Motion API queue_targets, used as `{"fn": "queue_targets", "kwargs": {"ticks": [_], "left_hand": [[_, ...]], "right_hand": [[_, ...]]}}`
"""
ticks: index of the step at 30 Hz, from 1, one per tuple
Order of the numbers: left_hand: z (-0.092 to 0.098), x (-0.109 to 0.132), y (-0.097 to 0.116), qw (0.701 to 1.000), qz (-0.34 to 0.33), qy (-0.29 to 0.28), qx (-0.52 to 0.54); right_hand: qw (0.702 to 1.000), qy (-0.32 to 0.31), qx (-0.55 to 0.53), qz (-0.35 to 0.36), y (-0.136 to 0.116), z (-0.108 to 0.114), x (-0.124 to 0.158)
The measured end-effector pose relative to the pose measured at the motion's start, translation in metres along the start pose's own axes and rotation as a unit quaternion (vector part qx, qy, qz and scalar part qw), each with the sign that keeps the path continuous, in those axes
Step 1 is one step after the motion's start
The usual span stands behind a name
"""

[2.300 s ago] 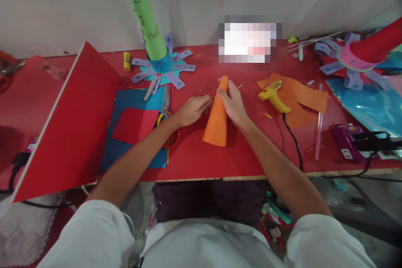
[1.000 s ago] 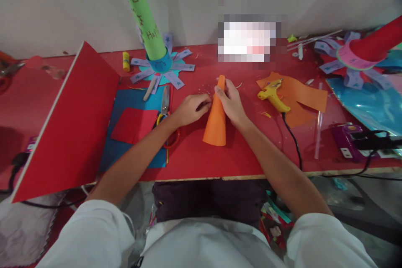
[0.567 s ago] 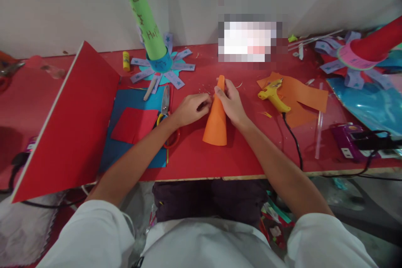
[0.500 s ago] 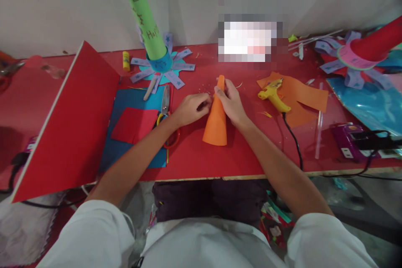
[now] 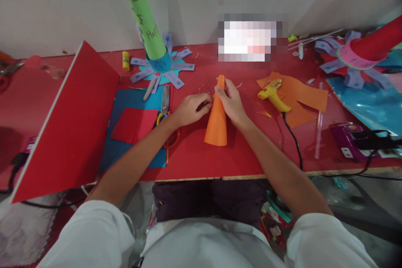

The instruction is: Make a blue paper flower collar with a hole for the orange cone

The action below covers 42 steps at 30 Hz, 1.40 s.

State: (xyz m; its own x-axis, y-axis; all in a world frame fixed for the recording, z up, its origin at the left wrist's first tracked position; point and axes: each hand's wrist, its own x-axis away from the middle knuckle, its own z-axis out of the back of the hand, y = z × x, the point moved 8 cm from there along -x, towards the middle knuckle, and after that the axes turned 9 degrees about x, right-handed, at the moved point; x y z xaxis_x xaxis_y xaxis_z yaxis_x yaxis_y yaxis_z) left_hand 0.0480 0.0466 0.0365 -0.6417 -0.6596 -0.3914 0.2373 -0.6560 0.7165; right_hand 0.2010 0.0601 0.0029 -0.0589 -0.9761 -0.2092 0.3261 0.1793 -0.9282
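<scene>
An orange paper cone (image 5: 216,124) lies on the red table (image 5: 238,157), narrow end pointing away from me. My right hand (image 5: 231,102) wraps round its upper part from the right and presses it down. My left hand (image 5: 191,109) sits curled at the cone's left side, fingertips pinched against the paper near the narrow end. A yellow glue gun (image 5: 272,93) rests to the right on orange paper scraps (image 5: 301,99), its black cord running toward the table's front edge.
Scissors (image 5: 165,101) lie on blue paper (image 5: 132,100) with a red square (image 5: 134,124) left of my hands. A large red board (image 5: 72,121) leans at left. A green tube with paper petals (image 5: 150,33) stands behind. A purple power strip (image 5: 348,142) is at right.
Both hands stay on the cone. It has shifted slightly and its wide end has turned a little; the hands have barely moved.
</scene>
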Motion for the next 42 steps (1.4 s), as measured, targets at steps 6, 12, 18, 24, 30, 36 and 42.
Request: {"fn": "queue_targets", "kwargs": {"ticks": [6, 12, 18, 24, 30, 36, 42], "left_hand": [[-0.001, 0.0004, -0.0043, 1.0, 0.01, -0.005, -0.026], [-0.0014, 0.0027, -0.0034, 0.998, 0.002, 0.002, -0.058], [0.0006, 0.003, -0.0012, 0.998, 0.001, 0.009, -0.059], [0.0001, 0.0024, -0.0024, 0.999, 0.011, 0.005, -0.035], [-0.0015, 0.0017, -0.0062, 0.999, 0.027, -0.001, -0.026], [-0.0008, 0.0017, -0.0045, 1.0, 0.022, 0.001, -0.022], [-0.0003, 0.0021, -0.0061, 0.999, 0.026, 0.0, -0.023]], "right_hand": [[1.0, 0.002, -0.004, 0.003, 0.0009, 0.0003, -0.0007], [1.0, 0.001, 0.007, 0.004, -0.0025, 0.0028, 0.0005], [1.0, 0.006, 0.001, -0.005, -0.0019, 0.0029, 0.0011], [1.0, 0.004, -0.002, -0.003, -0.0033, 0.0023, 0.0008], [1.0, 0.004, -0.001, 0.001, -0.0036, 0.0027, 0.0009], [1.0, 0.0, 0.007, 0.002, -0.0035, 0.0018, 0.0002], [1.0, 0.004, 0.006, -0.003, -0.0044, 0.0026, 0.0005]]}}
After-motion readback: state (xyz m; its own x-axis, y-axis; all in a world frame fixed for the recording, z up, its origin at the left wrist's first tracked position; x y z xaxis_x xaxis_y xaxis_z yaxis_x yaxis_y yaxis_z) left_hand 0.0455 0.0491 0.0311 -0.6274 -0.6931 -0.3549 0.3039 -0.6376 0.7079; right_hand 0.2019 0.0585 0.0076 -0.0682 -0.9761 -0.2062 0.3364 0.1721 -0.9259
